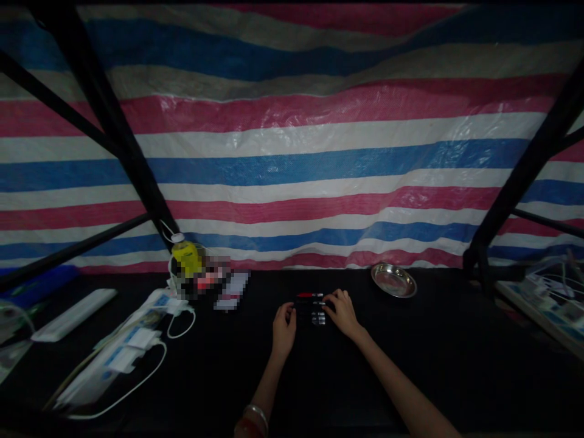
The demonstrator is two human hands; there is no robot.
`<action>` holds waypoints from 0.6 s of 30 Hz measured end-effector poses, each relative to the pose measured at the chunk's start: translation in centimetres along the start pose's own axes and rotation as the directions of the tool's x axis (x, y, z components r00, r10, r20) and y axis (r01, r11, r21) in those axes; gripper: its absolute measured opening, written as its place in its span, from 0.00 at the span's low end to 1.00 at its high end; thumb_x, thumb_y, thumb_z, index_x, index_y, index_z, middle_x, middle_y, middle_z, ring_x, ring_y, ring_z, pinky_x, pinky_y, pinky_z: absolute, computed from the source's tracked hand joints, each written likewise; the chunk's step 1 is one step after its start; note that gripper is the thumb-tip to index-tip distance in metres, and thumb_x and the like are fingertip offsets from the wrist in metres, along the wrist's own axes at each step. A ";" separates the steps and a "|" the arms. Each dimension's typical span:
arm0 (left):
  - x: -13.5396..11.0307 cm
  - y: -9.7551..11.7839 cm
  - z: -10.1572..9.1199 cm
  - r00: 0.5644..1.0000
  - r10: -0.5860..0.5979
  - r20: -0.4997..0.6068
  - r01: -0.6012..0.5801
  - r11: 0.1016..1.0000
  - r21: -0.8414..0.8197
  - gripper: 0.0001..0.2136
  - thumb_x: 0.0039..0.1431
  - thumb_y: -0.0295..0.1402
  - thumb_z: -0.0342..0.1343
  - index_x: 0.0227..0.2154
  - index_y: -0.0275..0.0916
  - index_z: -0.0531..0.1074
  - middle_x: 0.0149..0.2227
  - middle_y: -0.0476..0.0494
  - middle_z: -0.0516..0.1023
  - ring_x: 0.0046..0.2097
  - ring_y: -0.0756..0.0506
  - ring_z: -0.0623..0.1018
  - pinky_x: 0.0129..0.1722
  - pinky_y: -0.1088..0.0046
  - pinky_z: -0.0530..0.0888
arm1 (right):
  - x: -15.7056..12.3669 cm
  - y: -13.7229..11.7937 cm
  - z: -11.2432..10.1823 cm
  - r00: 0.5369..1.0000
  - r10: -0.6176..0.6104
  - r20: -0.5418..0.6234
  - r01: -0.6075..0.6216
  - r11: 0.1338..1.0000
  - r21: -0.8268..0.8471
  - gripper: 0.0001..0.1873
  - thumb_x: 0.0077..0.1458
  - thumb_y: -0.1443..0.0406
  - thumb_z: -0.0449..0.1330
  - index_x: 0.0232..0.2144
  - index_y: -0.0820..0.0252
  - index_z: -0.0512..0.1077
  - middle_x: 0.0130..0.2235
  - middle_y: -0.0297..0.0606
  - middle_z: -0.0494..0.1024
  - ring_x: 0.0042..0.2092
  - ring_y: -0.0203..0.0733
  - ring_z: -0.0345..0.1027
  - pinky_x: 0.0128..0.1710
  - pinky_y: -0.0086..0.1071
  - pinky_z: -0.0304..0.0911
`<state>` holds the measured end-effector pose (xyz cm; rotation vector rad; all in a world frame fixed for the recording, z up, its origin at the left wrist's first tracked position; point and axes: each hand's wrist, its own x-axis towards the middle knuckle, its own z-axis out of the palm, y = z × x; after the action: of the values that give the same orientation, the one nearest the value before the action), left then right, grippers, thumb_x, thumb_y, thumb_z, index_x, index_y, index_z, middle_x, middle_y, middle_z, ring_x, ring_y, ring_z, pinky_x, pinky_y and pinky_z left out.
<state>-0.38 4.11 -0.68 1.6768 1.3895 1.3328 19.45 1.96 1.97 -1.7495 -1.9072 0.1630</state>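
Black cloth covers the table (410, 365), with bare room before and beside my arms, and the far edge meets the striped tarp (292, 158). My left hand (283, 328) curls loosely at the left edge of a small dark case (310, 309) of about four metal-tipped pieces (too dim to count surely). My right hand (342, 311) rests, fingers bent, on its right end; one steel dish (393, 280) lies well apart.

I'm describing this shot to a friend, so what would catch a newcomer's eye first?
The red, white and blue striped tarp fills the whole background. Below it, on the dark table, the left hand and right hand flank a small row of dark pens or markers. A shiny metal dish sits to the right, a yellow bottle to the left.
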 end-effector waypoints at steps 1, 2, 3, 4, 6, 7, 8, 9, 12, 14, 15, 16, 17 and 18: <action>0.0 0.0 0.0 1.000 -0.001 -0.003 0.001 1.000 -0.004 0.14 0.53 0.39 0.49 0.37 0.36 0.71 0.31 0.43 0.73 0.31 0.47 0.73 0.34 0.67 0.72 | 0.1 0.1 0.0 1.000 0.002 -0.001 -0.002 1.000 0.020 0.09 0.55 0.64 0.54 0.37 0.56 0.73 0.39 0.39 0.69 0.42 0.42 0.60 0.41 0.33 0.56; 0.0 0.0 0.0 1.000 -0.003 -0.008 0.002 1.000 -0.010 0.14 0.53 0.39 0.49 0.37 0.36 0.71 0.32 0.43 0.73 0.31 0.47 0.74 0.35 0.67 0.72 | 0.1 0.2 0.0 1.000 0.001 -0.003 -0.001 0.999 0.048 0.09 0.54 0.65 0.54 0.36 0.57 0.72 0.39 0.40 0.69 0.42 0.42 0.60 0.42 0.34 0.56; -0.1 -0.1 0.0 1.000 -0.007 -0.014 0.006 1.000 -0.018 0.15 0.53 0.40 0.49 0.37 0.36 0.71 0.32 0.43 0.74 0.31 0.47 0.74 0.34 0.67 0.72 | 0.2 0.3 0.0 1.000 -0.002 -0.011 0.003 0.996 0.087 0.08 0.54 0.65 0.53 0.35 0.58 0.72 0.39 0.40 0.69 0.42 0.42 0.61 0.42 0.34 0.56; -0.1 -0.1 0.0 1.000 -0.013 -0.018 0.012 1.000 -0.027 0.15 0.54 0.41 0.49 0.38 0.36 0.71 0.32 0.43 0.74 0.31 0.47 0.74 0.34 0.67 0.72 | 0.3 0.5 -0.1 1.000 -0.004 -0.024 0.007 0.990 0.143 0.08 0.54 0.65 0.53 0.34 0.59 0.72 0.38 0.40 0.70 0.42 0.42 0.61 0.43 0.35 0.56; -0.1 0.0 0.0 0.999 -0.032 -0.020 0.031 0.998 -0.048 0.16 0.54 0.42 0.49 0.38 0.36 0.71 0.32 0.43 0.74 0.31 0.47 0.74 0.34 0.68 0.72 | 0.3 0.7 -0.1 0.998 0.017 -0.056 0.001 0.948 0.317 0.08 0.54 0.63 0.54 0.32 0.59 0.71 0.36 0.39 0.71 0.41 0.42 0.61 0.43 0.36 0.56; -0.2 0.0 0.0 0.999 -0.043 -0.018 0.042 0.997 -0.059 0.16 0.54 0.43 0.48 0.38 0.36 0.71 0.32 0.43 0.74 0.32 0.47 0.74 0.34 0.68 0.72 | 0.3 0.8 -0.1 0.997 0.049 -0.061 -0.018 0.898 0.439 0.09 0.53 0.60 0.55 0.31 0.59 0.71 0.35 0.38 0.71 0.39 0.42 0.62 0.42 0.35 0.57; -0.2 0.1 -0.1 0.999 -0.052 -0.014 0.051 0.996 -0.069 0.17 0.54 0.44 0.48 0.38 0.36 0.71 0.32 0.43 0.75 0.32 0.46 0.75 0.34 0.68 0.72 | 0.2 0.9 -0.1 0.995 0.093 -0.045 -0.049 0.814 0.579 0.11 0.52 0.58 0.56 0.30 0.59 0.70 0.33 0.36 0.71 0.37 0.41 0.63 0.39 0.34 0.58; -0.2 0.2 -0.1 0.998 -0.059 -0.010 0.058 0.995 -0.078 0.18 0.54 0.45 0.48 0.38 0.36 0.71 0.33 0.43 0.75 0.33 0.46 0.75 0.34 0.68 0.72 | 0.0 0.9 0.0 0.990 0.138 -0.002 -0.094 0.688 0.720 0.12 0.51 0.56 0.57 0.30 0.59 0.70 0.31 0.35 0.71 0.34 0.39 0.63 0.36 0.33 0.58; -0.3 0.6 -0.2 0.998 -0.070 -0.005 0.069 0.991 -0.113 0.19 0.54 0.47 0.49 0.37 0.36 0.72 0.34 0.41 0.76 0.35 0.45 0.76 0.36 0.68 0.72 | -0.8 0.7 0.3 0.955 0.183 0.235 -0.262 0.141 0.955 0.16 0.46 0.54 0.63 0.34 0.58 0.69 0.29 0.32 0.71 0.27 0.33 0.62 0.28 0.29 0.57; -0.3 0.7 -0.3 0.997 -0.081 0.002 0.081 0.987 -0.140 0.19 0.54 0.47 0.49 0.38 0.37 0.72 0.35 0.41 0.76 0.37 0.44 0.76 0.37 0.68 0.72 | -1.3 0.5 0.6 0.922 0.136 0.362 -0.340 -0.162 0.927 0.16 0.43 0.58 0.66 0.34 0.58 0.70 0.29 0.32 0.72 0.26 0.30 0.63 0.28 0.27 0.58; -0.4 0.7 -0.3 0.996 -0.087 0.008 0.088 0.985 -0.150 0.19 0.55 0.47 0.49 0.38 0.37 0.72 0.36 0.41 0.77 0.38 0.44 0.76 0.37 0.68 0.72 | -1.6 0.3 0.7 0.910 0.101 0.402 -0.365 -0.267 0.892 0.15 0.43 0.60 0.66 0.33 0.59 0.70 0.29 0.32 0.72 0.26 0.29 0.63 0.27 0.26 0.58; -0.4 0.6 -0.3 0.996 -0.094 0.013 0.095 0.983 -0.156 0.19 0.55 0.47 0.49 0.38 0.37 0.72 0.36 0.41 0.77 0.39 0.44 0.76 0.38 0.67 0.72 | -1.8 0.2 0.8 0.901 0.071 0.427 -0.381 -0.339 0.860 0.14 0.43 0.62 0.67 0.33 0.59 0.71 0.28 0.31 0.72 0.25 0.28 0.62 0.27 0.25 0.58; -0.4 0.6 -0.3 0.995 -0.098 0.018 0.100 0.982 -0.160 0.19 0.55 0.47 0.49 0.38 0.37 0.72 0.37 0.41 0.77 0.39 0.44 0.76 0.38 0.67 0.72 | -1.9 0.0 0.9 0.894 0.047 0.445 -0.395 -0.387 0.833 0.13 0.43 0.63 0.67 0.32 0.60 0.71 0.28 0.31 0.72 0.24 0.27 0.62 0.26 0.24 0.58; -0.3 0.5 -0.3 0.995 -0.101 0.019 0.102 0.982 -0.161 0.19 0.55 0.47 0.49 0.38 0.37 0.72 0.37 0.41 0.77 0.39 0.44 0.76 0.39 0.67 0.72 | -2.0 -0.1 0.9 0.889 0.031 0.457 -0.404 -0.416 0.815 0.13 0.42 0.65 0.67 0.32 0.60 0.71 0.28 0.31 0.73 0.24 0.27 0.62 0.26 0.24 0.58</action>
<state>-0.40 3.59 -0.23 1.4852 1.3052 1.3386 18.94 0.29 0.62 -0.6106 -0.5179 1.7290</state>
